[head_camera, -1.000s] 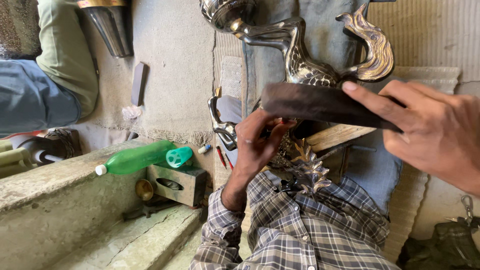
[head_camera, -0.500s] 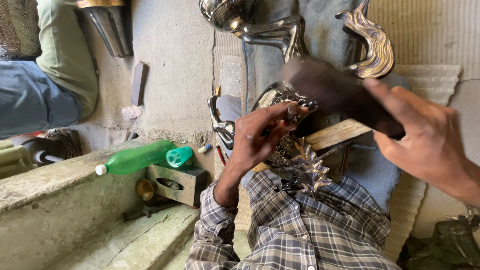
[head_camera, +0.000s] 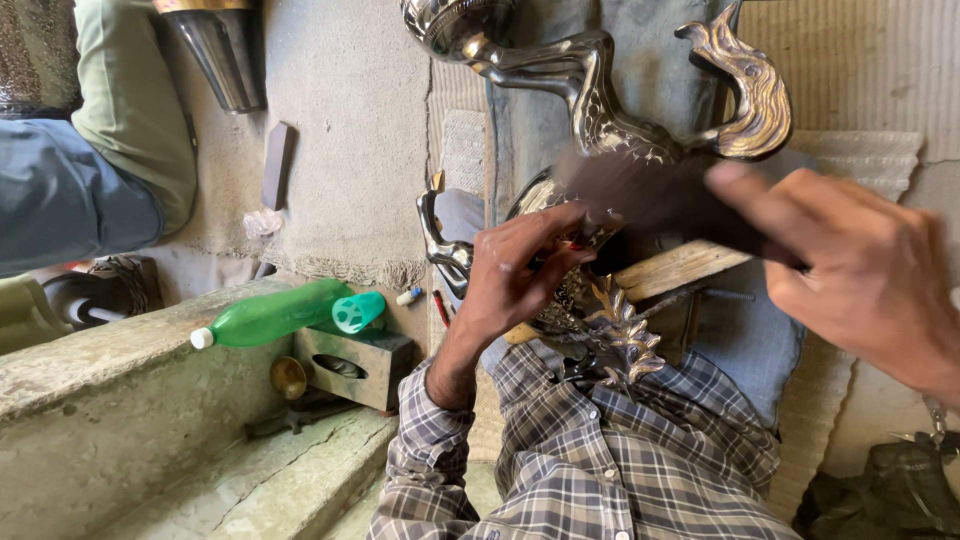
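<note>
Far left, 9 o'clock: another person's leg in blue trousers (head_camera: 60, 195) with an olive sleeve (head_camera: 135, 120) above it. Dark metal cone vessel (head_camera: 218, 55) at 11 o'clock, small dark flat block (head_camera: 277, 165) just below it on the grey floor.

Lower left, 8 o'clock: green plastic bottle (head_camera: 270, 315) lies on its side on the concrete ledge (head_camera: 120, 400), white cap pointing left. A teal cup (head_camera: 358, 312) touches its right end. A hollow metal block (head_camera: 352, 365) sits just beneath, a small brass bowl (head_camera: 288, 377) beside it.

Centre: left hand (head_camera: 520, 275) has its fingers curled and pinched onto the ornate silver metal piece (head_camera: 590, 120) at its lower part (exact contact point is hidden by the fingers). The piece runs up toward 12 o'clock: round bowl-like top, curved neck, a scrolled tail at 1 o'clock. A leafy silver ornament (head_camera: 625, 335) sticks out below the hand, over the plaid shirt (head_camera: 600, 460).

Right, 3 o'clock: right hand (head_camera: 860, 275) grips a dark blurred tool (head_camera: 660, 200), fingers wrapped over its end, tool head against the metal piece just above the left hand. A wooden bar (head_camera: 680, 268) lies under the tool, across the lap.
</note>
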